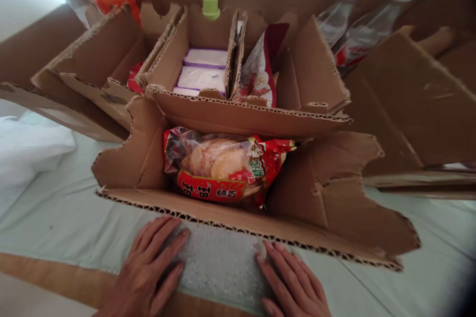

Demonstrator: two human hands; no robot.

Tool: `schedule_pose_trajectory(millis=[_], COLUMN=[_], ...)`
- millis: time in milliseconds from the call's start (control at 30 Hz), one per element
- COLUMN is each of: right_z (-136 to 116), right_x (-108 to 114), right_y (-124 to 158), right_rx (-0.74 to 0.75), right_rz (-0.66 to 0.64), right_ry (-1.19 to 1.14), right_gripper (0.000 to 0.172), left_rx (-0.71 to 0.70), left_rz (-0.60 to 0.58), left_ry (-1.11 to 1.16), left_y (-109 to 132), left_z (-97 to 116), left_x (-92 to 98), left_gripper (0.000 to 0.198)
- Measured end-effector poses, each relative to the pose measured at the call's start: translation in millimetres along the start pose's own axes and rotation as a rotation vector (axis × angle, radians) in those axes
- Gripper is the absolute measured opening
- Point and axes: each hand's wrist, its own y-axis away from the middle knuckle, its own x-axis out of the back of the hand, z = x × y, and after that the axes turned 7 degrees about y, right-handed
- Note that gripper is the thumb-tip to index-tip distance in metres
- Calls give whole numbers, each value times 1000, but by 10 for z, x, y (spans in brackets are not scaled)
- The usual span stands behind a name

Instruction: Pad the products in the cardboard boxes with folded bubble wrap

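Two hands down: left hand (143, 270) and right hand (293, 287), fingers extended, unclamped, flank a translucent plastic sheet (223, 262), apparently steadying it; beyond the fingers, a brown cardboard tray (349, 208) corrals a red-and-clear plastic snack bag (219, 163).

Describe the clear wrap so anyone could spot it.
Find the long cardboard box holding the red snack bag. Just in front of it, between the left hand and right hand, lies the clear wrap. Its grainy, translucent surface differs from the pale green cloth.
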Motion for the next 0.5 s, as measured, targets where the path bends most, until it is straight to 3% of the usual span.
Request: schedule_pose_trajectory(millis=[133, 300, 400, 500], right_z=[-55, -124, -47, 53], right_x=[21, 211, 270, 215], right_y=[-33, -92, -145, -261], right_rx=[-66, -219, -261, -235], right_rz=[16, 58, 79, 51], right_ry=[-80, -196, -116, -42], right_gripper=[35, 24, 25, 33], left_rx=[40, 63, 93, 224], left_rz=[-33, -41, 122, 308], left_ry=[19, 93, 58, -95], left_y=[-22, -44, -23, 20], left_z=[15, 28, 6, -36], left_x=[16, 85, 189, 265], left_gripper=[41, 43, 44, 40])
